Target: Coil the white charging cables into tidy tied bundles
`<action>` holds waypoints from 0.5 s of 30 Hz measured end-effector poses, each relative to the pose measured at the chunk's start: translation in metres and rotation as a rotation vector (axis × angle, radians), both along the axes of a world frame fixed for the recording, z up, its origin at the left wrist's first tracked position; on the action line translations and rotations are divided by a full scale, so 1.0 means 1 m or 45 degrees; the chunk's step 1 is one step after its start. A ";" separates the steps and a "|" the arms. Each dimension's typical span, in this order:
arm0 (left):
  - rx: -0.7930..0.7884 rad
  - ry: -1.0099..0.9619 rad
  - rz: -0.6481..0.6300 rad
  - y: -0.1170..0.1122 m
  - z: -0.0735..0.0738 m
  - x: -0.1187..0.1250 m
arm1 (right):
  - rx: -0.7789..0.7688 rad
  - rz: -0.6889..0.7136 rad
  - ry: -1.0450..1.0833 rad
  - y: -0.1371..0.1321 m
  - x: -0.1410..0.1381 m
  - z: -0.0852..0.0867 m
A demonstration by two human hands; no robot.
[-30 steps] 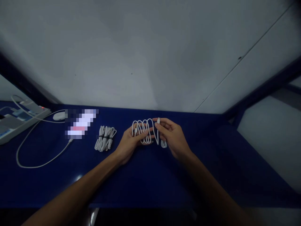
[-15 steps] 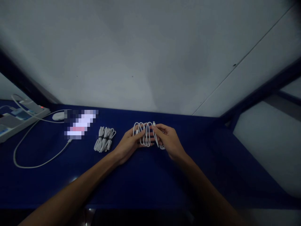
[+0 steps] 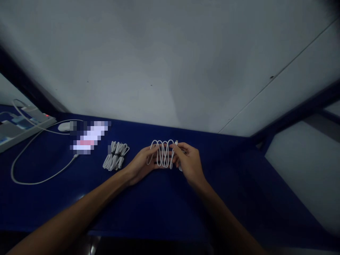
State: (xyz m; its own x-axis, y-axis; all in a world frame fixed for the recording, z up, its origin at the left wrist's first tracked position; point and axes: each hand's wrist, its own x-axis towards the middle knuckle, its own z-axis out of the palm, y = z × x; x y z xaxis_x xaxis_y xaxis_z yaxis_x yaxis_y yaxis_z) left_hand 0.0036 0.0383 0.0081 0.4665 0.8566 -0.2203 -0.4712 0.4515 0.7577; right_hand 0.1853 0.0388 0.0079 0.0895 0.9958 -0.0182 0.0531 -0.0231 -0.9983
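Note:
A white charging cable (image 3: 165,156), looped into several loose coils, is stretched between my two hands just over the blue table. My left hand (image 3: 142,161) grips the coils at their left end, thumb on top and fingers behind. At the right end, my right hand (image 3: 189,161) pinches the cable close to its plug (image 3: 176,142), which sticks up above the thumb. Part of the cable hides behind the right fingers. Left of my left hand lies a bundle of white cables (image 3: 114,157) with black ties round it.
A phone (image 3: 90,136), blurred out, lies at the left with a white cord (image 3: 39,183) plugged in. Beside it are a white mouse-like object (image 3: 63,126) and a power strip (image 3: 39,124) with chargers. A pale wall (image 3: 159,63) closes off the back of the blue table (image 3: 148,205).
My right hand has turned slightly and shifted along the cable's right end, and the coils are spread a little differently. The view has tilted slightly. The tied bundle stays on the table.

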 end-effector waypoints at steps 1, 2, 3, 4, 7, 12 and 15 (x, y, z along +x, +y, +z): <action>0.004 0.002 0.000 0.000 0.000 0.001 | 0.006 -0.014 -0.003 0.001 0.000 -0.001; 0.010 0.012 0.001 0.000 0.000 0.001 | 0.013 -0.025 -0.005 0.002 0.001 -0.002; 0.015 0.024 0.004 0.000 0.001 0.002 | 0.020 -0.033 -0.005 0.002 0.001 -0.002; 0.022 0.036 0.009 0.001 0.001 0.002 | 0.028 -0.030 -0.008 0.003 0.001 -0.003; 0.045 0.045 0.016 0.001 0.002 0.002 | 0.063 -0.002 -0.038 0.002 0.001 -0.003; 0.058 0.041 0.003 0.002 0.000 0.000 | 0.103 -0.002 -0.104 0.002 0.002 -0.006; 0.060 0.077 0.027 0.002 -0.001 0.000 | 0.098 -0.011 -0.123 0.004 0.002 -0.010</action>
State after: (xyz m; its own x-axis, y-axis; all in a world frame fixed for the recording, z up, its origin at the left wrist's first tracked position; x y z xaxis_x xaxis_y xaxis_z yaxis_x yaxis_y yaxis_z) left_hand 0.0037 0.0408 0.0074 0.4354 0.8762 -0.2065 -0.4331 0.4049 0.8053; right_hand 0.1875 0.0433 -0.0017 0.0959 0.9931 0.0676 0.1491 0.0528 -0.9874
